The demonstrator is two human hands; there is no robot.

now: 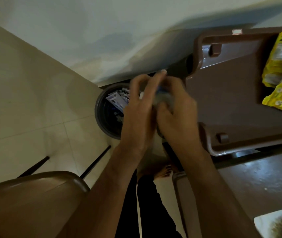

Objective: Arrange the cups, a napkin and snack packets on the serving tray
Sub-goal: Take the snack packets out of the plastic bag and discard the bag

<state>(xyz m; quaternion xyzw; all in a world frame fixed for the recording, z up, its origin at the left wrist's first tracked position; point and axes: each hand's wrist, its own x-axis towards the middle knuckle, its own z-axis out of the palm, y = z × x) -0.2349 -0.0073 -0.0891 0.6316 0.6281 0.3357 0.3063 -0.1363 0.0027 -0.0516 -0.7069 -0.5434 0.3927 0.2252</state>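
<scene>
A glossy brown plastic table [231,93] fills the two o'clock side, with bright yellow snack packets [281,66] printed in white and green lying at three o'clock. The dark grey bin [100,115] near centre shows white and blue wrappers inside, against a pale cream tiled floor [25,93] at nine o'clock. A tan-brown chair back [34,191] curves at seven o'clock, and black trousers [147,212] show at six.

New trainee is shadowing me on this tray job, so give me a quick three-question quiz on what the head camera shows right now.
1. True or false: the yellow snack packets lie on the brown tray.
2. What sits on the floor beyond the hands: A) a round bin, B) a kettle, C) a stack of plates?
3. Where is the blurred object?

Key
1. True.
2. A, the round bin.
3. Between the left hand and right hand; what it is cannot be told.
</scene>
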